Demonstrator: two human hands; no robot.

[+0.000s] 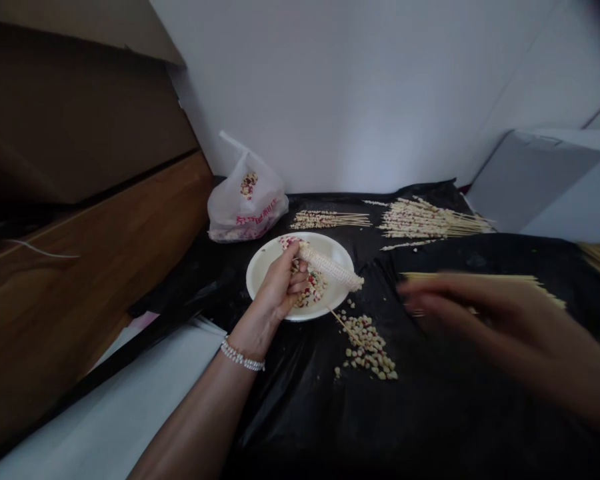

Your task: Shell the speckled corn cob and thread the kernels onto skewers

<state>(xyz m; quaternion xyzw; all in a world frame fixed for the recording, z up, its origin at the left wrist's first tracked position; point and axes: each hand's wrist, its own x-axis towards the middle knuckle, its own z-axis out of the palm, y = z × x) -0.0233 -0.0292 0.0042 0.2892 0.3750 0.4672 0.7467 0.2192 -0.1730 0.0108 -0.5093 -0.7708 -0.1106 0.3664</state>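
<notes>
My left hand [280,280], with a beaded bracelet at the wrist, is closed around a corn cob [330,265] above a white bowl [255,275]. Most of the cob is bare; red and white kernels remain near the hand. Loose kernels [316,290] lie inside the bowl. A thin stick [339,320] slants from the bowl's rim toward a pile of pale kernels [370,347] on the black sheet. At the right, my right hand [475,320] is smeared by motion beside a row of bare skewers [505,277]; whether its fingers hold anything cannot be made out.
Behind the bowl stands a plastic bag [250,207] with kernels inside. Skewers threaded with kernels lie in a small bundle [325,219] and a larger pile [420,220] by the wall. A grey-white box [540,180] stands at right, wooden furniture [105,233] at left. Black sheeting [300,413] covers the surface.
</notes>
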